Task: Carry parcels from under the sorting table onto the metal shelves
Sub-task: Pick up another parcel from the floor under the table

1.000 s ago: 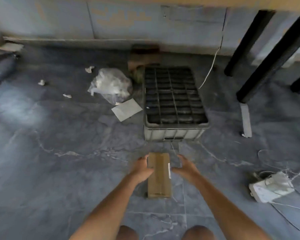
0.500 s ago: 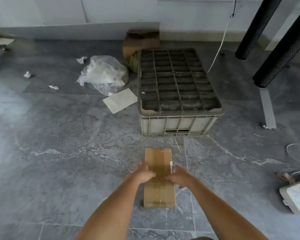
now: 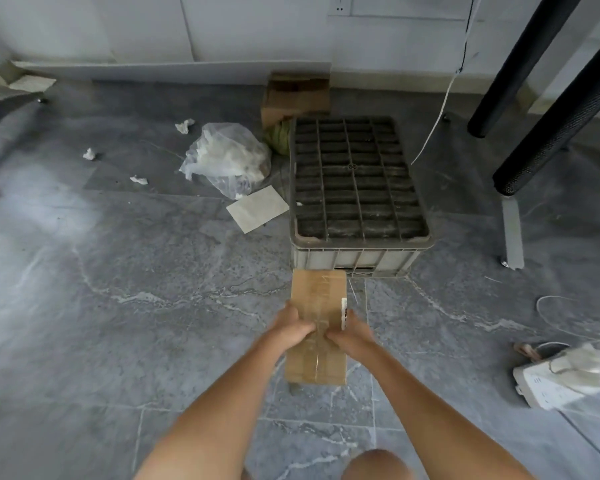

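A long brown cardboard parcel (image 3: 317, 296), taped along its top, is held lengthwise in front of me above the grey stone floor. My left hand (image 3: 291, 329) grips its left side and my right hand (image 3: 352, 337) grips its right side, thumbs over the top. A white label shows on the parcel's right edge. No metal shelves are in view.
An upturned grey plastic crate (image 3: 357, 188) stands just beyond the parcel. Behind it lies an open cardboard box (image 3: 297, 95); left of it are a clear plastic bag (image 3: 227, 157), a loose tile (image 3: 257, 209) and paper scraps. Black table legs (image 3: 555, 109) slant at the right. A white device with cables (image 3: 565, 379) lies at the right.
Both hands closed over the parcel's top and lifted it off the floor. The camera rose and tilted up, so the wall and crate now show more fully.
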Motion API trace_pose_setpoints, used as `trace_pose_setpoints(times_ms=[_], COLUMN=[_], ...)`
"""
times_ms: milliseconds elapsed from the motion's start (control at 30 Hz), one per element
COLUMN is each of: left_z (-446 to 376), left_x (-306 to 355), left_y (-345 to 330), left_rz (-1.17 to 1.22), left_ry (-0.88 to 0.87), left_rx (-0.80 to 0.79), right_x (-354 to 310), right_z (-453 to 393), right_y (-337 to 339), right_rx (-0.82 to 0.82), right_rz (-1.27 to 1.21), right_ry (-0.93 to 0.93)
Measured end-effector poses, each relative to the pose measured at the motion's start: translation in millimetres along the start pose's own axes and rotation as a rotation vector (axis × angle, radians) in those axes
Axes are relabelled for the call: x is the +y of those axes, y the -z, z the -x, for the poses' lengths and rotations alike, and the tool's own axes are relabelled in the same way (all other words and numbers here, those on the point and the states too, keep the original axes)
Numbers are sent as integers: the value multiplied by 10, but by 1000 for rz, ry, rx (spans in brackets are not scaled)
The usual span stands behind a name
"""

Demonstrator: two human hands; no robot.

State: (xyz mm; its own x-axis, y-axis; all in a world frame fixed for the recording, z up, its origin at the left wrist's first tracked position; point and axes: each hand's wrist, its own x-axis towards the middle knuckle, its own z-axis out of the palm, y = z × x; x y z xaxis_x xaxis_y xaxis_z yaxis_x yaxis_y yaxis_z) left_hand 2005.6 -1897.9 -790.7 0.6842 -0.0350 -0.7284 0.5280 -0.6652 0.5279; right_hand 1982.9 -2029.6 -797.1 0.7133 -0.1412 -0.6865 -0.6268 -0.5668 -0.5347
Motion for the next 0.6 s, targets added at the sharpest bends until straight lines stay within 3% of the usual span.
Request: trace_pose_setpoints(times_ms=[267,433,600], left_z=[1848,2922,3785], left_x=[914,1319,1450], left_y=[875,1428,1979], left_rz=[99,309,431], left_ry=[-55,42,152], left_rx=[46,30,98], right_x=[-917,-1528,-2190], right_z=[1675,2732,3580], right_y=[777,1152,1369], right_rx=[32,12,16], right_rz=[7,-97,-49], right_ry=[169,227,367])
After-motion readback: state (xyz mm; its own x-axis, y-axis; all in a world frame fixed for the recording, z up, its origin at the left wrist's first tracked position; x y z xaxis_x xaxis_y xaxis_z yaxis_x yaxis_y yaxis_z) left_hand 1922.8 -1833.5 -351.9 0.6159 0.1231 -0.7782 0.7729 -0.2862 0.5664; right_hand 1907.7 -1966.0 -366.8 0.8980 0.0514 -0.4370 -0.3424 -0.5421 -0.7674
